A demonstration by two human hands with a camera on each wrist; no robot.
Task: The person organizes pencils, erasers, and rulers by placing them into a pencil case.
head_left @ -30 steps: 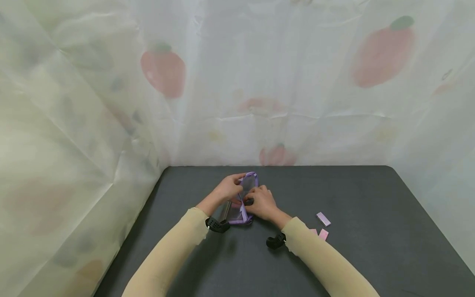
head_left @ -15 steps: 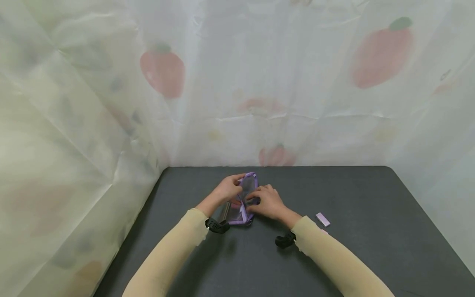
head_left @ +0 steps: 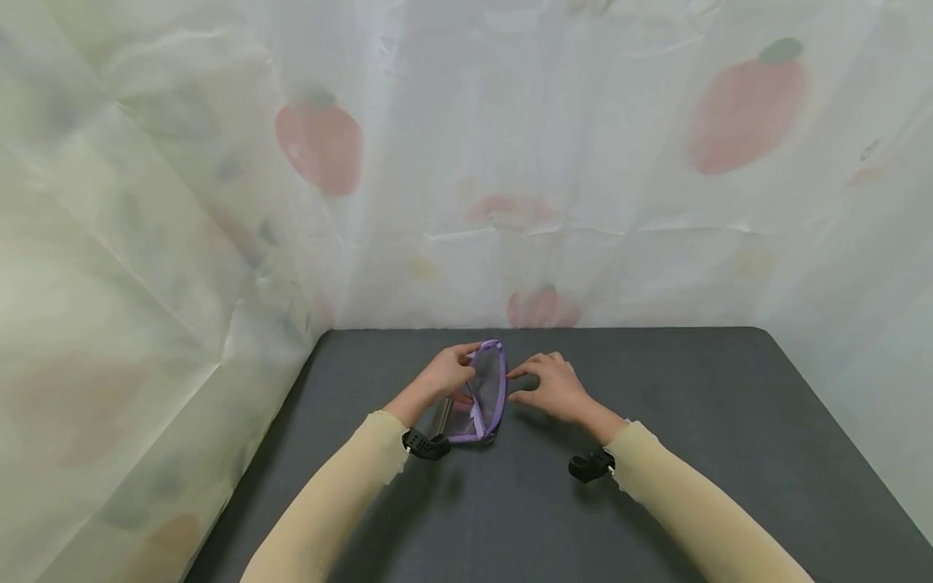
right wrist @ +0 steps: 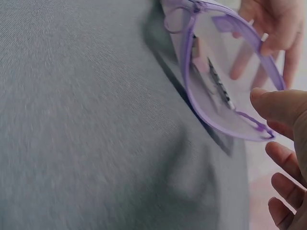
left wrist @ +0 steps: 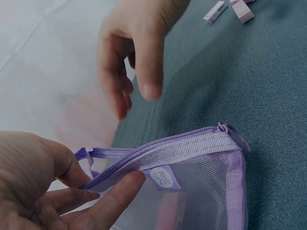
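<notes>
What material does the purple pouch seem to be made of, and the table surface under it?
The pouch looks like see-through woven mesh, matte, with purple fabric tape edging and a zipper along the top: the weave shows, and things inside show through it. The table seems covered by a dark grey, matte textile-like mat, since a fine grain shows in the right wrist view; the exact material is unclear.

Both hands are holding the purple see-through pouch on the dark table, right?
Not quite. Only the left hand holds the purple see-through pouch on the dark table. The right hand is off it, fingers loose, as the head view shows.
</notes>
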